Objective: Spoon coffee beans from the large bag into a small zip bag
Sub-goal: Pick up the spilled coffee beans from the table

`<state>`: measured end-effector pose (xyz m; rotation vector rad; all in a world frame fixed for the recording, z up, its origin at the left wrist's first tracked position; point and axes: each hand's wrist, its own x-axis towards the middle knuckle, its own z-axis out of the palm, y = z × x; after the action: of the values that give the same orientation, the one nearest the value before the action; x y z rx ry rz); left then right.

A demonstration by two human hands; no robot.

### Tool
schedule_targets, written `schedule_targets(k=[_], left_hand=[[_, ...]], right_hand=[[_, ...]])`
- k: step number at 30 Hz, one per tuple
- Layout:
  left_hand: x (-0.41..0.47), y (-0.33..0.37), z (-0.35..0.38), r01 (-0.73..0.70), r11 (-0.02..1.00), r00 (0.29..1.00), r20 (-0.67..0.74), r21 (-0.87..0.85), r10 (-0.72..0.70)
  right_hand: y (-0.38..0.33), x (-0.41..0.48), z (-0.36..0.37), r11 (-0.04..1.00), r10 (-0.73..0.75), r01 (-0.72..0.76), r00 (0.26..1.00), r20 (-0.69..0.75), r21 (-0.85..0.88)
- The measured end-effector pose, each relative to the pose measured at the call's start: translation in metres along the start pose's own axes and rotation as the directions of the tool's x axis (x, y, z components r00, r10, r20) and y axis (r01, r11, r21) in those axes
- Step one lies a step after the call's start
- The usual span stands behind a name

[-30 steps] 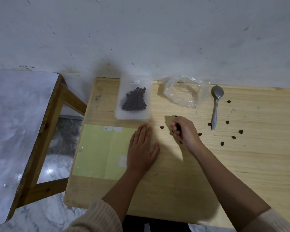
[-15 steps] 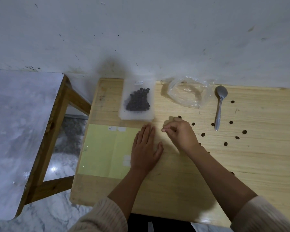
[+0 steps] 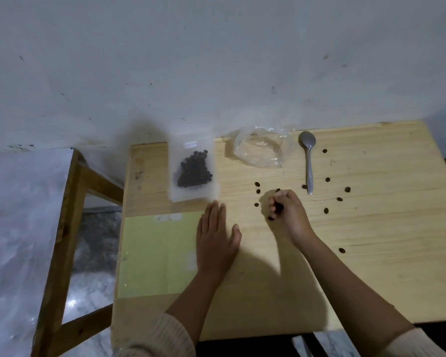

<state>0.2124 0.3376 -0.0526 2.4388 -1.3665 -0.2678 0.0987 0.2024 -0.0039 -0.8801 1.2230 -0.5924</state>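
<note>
A small frosted zip bag with dark coffee beans inside lies at the table's back left. To its right lies a crumpled clear plastic bag, then a metal spoon with its bowl toward the wall. Several loose coffee beans are scattered over the wood. My left hand rests flat on the table, fingers straight, just below the zip bag. My right hand is curled over the table with dark beans held in its fingers, close to more beans left of it.
The wooden table stands against a white wall. A pale green sheet is taped to its left part. A second table with a wooden frame stands to the left, with a gap of floor between.
My right hand shifted slightly right and curled more tightly, with beans now showing between its fingers. My left hand stayed flat in the same place.
</note>
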Motion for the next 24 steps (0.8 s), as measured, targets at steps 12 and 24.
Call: schedule_targets(k=[12,24], left_hand=[[0.0,-0.005,0.002,-0.057,0.994,0.998,-0.023,-0.093,0.055],[0.0,-0.002,0.004,-0.124,0.992,0.992,-0.001,-0.03,0.124]], right_hand=[[0.01,0.002,0.008,0.561,-0.353,0.396,0.909,0.223,-0.726],[0.007,-0.004,0.012,0.664,-0.339,0.347,0.929,0.148,-0.662]])
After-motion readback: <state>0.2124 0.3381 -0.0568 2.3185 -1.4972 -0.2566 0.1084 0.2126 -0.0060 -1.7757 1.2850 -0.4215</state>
